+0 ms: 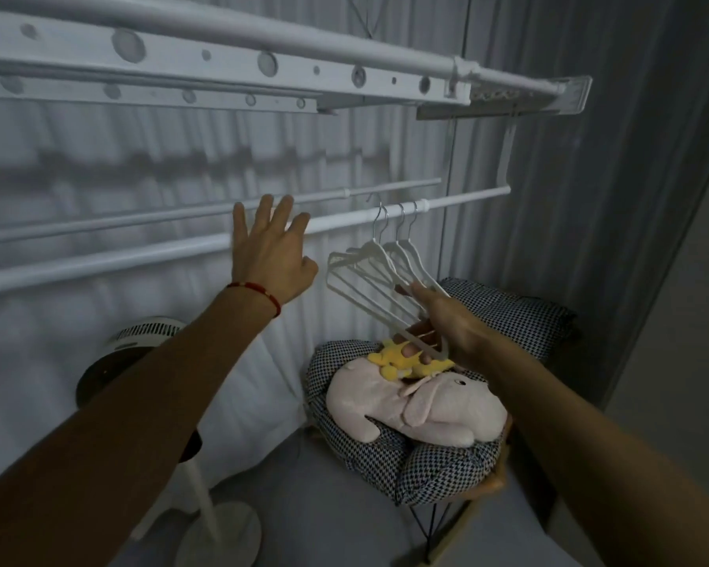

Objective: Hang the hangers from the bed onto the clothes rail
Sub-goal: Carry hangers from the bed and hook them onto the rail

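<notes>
Three white hangers (369, 276) hang by their metal hooks on the white clothes rail (148, 255), near its right end. My right hand (443, 321) grips their lower right ends, and the hangers are tilted toward me. My left hand (271, 255) is raised with fingers spread just in front of the rail, left of the hangers, and holds nothing. A red string bracelet sits on my left wrist. The bed is not clearly in view.
A second thinner rail (181, 216) runs behind the first. A perforated white drying rack (263, 71) hangs overhead. Below are a chair with a houndstooth cushion (439, 464), a pink plush toy (418, 407), a yellow toy (402, 358), and a white standing fan (148, 333). Curtains hang behind.
</notes>
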Demonstrator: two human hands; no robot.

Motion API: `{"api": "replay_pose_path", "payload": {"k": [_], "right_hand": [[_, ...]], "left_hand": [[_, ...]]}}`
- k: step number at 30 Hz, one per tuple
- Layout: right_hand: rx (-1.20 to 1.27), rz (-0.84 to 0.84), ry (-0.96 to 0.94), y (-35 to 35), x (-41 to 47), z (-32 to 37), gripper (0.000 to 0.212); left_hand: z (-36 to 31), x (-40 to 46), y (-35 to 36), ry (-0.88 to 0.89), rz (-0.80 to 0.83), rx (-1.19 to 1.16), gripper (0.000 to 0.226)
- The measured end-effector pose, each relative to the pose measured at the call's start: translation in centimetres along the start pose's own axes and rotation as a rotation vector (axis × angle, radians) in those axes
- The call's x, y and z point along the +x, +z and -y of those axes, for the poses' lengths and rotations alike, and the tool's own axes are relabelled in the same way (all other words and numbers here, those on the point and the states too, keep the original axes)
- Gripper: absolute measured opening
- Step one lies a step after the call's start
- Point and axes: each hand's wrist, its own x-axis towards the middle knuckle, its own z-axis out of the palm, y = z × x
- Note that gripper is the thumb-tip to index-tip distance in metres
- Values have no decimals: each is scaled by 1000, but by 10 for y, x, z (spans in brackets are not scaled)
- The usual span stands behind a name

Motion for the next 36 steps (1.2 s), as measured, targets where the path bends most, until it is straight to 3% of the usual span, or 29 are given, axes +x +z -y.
{"api": "replay_pose_path", "payload": {"k": [5, 11, 15, 18, 25, 30, 33, 36], "right_hand": [[-16, 0, 41, 5, 13, -4, 48], [-61, 33, 98, 3, 22, -8, 54], [16, 31, 168, -3, 17, -19, 69], [1, -28, 194, -13, 3, -31, 78], [-60, -117, 228, -63, -79, -85, 72], [-103, -286, 148, -130, -192, -149, 56], [-379, -411, 84, -181, -285, -183, 58], [-618, -484, 128, -233, -378, -214, 57]], "left_hand": [[9, 4, 12, -52, 157, 25, 80], [12, -1, 15, -41, 123, 33, 79], [5, -4, 11, -60, 128, 29, 78], [-22, -17, 6, -27, 61, -85, 74], [-156, -89, -11, 61, 69, -666, 57], [-291, -162, -33, -37, 374, -1076, 41], [-385, -215, -51, -72, 603, -1188, 34], [-485, -266, -74, 14, 778, -1241, 36]]}}
